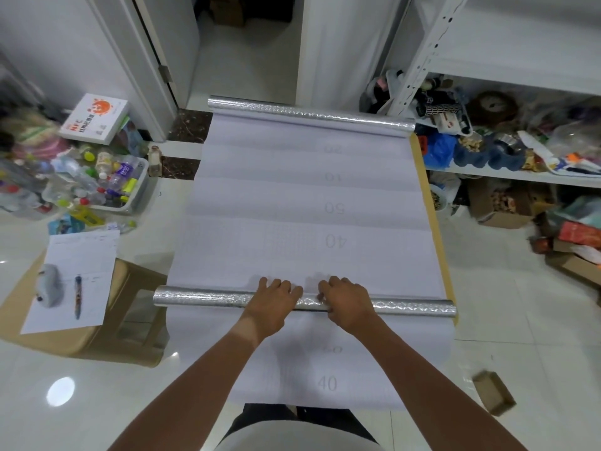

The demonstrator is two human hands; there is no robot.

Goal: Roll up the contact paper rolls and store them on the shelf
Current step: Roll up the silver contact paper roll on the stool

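Silver contact paper lies unrolled on the floor, its white numbered backing (292,203) facing up. A rolled silver section (201,297) runs across the near part of the sheet. My left hand (273,296) and my right hand (346,297) both press down on top of that roll near its middle, fingers curled over it. A second silver roll (309,116) sits at the far end of the sheet by the doorway. More white backing (328,379) extends toward me below the near roll.
A white metal shelf (507,172) crowded with toys and bags stands at right, cardboard boxes (500,216) beneath it. At left are a bin of bottles (107,183), a brown stool (130,307) with paper and pen, and a small box (494,397) on the floor.
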